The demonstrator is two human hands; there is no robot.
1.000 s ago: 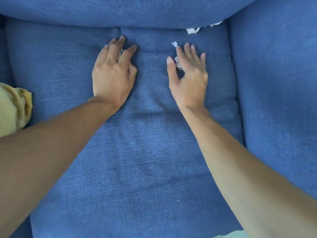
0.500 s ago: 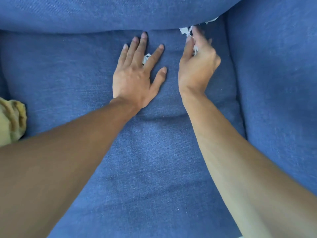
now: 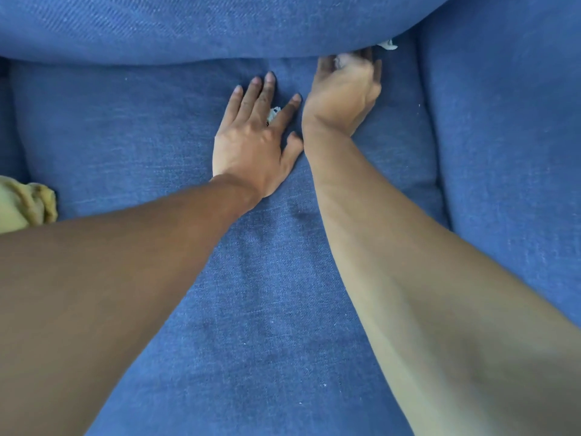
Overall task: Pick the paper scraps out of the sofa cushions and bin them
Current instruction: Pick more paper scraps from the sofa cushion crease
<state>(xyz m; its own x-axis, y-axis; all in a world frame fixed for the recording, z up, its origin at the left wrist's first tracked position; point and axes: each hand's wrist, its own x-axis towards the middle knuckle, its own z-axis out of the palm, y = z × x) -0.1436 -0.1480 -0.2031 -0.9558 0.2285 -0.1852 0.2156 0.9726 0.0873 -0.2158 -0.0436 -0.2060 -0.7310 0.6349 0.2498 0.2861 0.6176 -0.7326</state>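
While the flat left hand [image 3: 251, 143] pins one scrap, the crumpled white paper scrap [image 3: 388, 44] lies at one o'clock off the right hand [image 3: 344, 89], whose grip I cannot tell.

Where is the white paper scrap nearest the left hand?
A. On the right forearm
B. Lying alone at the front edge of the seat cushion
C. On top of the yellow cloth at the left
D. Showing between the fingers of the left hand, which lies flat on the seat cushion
D: the paper scrap peeks out between the spread fingers of the left hand, which lies palm down on the blue seat cushion.
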